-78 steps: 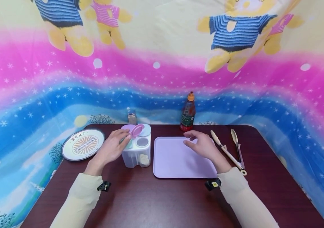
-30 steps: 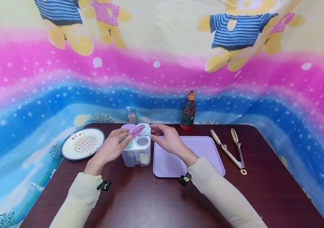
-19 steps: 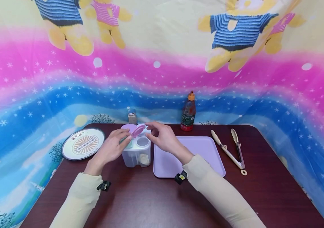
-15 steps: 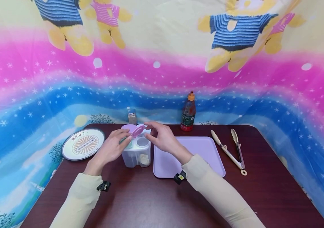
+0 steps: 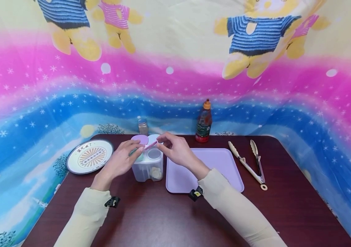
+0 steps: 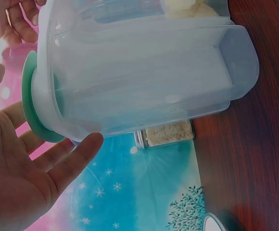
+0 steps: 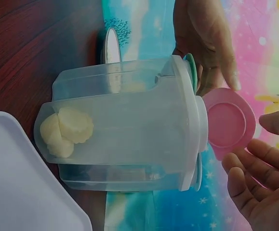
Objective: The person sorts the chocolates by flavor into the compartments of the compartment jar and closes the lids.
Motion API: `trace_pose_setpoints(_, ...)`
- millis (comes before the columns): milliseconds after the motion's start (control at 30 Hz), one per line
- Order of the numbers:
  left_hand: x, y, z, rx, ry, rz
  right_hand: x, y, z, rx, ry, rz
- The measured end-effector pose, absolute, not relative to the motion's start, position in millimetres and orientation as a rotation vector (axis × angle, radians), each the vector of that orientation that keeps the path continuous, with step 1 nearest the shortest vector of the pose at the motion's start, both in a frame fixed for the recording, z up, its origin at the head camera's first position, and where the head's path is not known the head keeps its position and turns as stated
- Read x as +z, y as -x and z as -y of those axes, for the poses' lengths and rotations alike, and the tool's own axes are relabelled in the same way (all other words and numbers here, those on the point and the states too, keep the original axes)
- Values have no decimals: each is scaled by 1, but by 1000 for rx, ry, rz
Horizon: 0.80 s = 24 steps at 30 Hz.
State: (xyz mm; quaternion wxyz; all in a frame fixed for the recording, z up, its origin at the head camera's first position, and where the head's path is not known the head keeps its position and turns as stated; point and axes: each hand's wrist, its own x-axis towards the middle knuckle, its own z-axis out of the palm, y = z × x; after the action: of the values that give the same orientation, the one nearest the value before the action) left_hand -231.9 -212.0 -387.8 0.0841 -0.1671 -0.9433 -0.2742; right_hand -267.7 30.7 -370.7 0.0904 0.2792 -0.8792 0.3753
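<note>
A clear, compartmented storage container [image 5: 141, 171] stands on the table, with several coloured lids on top and one round opening [image 5: 154, 154] uncovered at the front right. Cream-coloured round pieces [image 7: 74, 126] lie at the bottom of that compartment. Above the container, a small pink lid [image 7: 228, 120] is held between both hands, nearly edge-on in the head view. My left hand [image 5: 120, 158] pinches one side of it, the thumb on its edge, above the green lid [image 6: 29, 98]. My right hand [image 5: 177, 150] holds the opposite side with thumb and fingertips.
A purple tray [image 5: 191, 178] lies right of the container, with tongs [image 5: 252, 169] beyond it. A red sauce bottle [image 5: 204, 123] stands behind the tray, and a small glass jar [image 5: 143, 127] behind the container. A patterned plate [image 5: 90, 156] lies at left.
My right hand has moved left from over the tray to the pink lid and taken hold of it. The lid has tipped flatter. My left hand stays in nearly the same place.
</note>
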Motion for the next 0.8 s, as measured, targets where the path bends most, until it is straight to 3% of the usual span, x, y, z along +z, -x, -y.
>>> trace_pose_setpoints(800, -389, 232, 212, -780, 559, 2778, -396, 260, -35, 1072, -772, 2670)
